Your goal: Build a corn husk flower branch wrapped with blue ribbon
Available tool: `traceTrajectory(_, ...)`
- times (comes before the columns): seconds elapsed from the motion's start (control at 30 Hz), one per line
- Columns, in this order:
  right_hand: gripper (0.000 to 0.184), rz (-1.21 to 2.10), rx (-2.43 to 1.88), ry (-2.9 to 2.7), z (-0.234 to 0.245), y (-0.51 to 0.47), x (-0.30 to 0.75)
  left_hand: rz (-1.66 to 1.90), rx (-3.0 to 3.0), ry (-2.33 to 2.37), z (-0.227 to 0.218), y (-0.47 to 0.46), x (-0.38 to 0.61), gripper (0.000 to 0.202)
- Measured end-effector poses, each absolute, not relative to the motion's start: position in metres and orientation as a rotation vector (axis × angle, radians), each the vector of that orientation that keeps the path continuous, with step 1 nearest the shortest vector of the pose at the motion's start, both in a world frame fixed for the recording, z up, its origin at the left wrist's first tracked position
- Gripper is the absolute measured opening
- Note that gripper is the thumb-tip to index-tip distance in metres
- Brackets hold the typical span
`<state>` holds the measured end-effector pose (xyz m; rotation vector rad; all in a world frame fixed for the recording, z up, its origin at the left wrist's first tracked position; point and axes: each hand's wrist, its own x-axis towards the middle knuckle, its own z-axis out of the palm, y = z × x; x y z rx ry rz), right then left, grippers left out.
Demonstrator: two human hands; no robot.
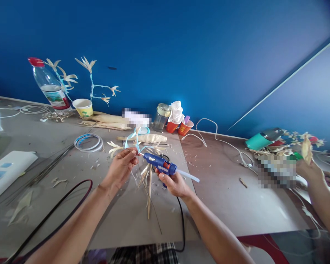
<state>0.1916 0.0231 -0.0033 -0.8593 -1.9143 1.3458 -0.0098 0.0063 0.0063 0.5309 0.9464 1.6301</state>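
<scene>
My right hand (173,182) grips a blue hot glue gun (161,165) with a clear glue stick (187,175) sticking out of its back. The nozzle points left at what my left hand (121,167) pinches: a small craft stem (136,143) wrapped in light blue tape with pale dried-leaf petals. Both hands hover over a grey board (121,205) on the table. Loose husk strips (148,183) lie under them.
A plastic bottle (50,86), a yellow cup (84,107) holding a finished blue branch (95,82), a jar (162,116), red cups (180,126), wire rings (88,142), thin wires (48,167) and a black cord (55,216) lie about. Another person's hand (309,167) works at the right.
</scene>
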Motion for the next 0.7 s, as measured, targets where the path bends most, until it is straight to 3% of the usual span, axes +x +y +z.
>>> traceTrajectory(0.7,0.027,1.035,-0.922,-2.11,0.012,0.017,0.189,1.675,0.496,1.003,0.01,0.006,-0.009,0.023)
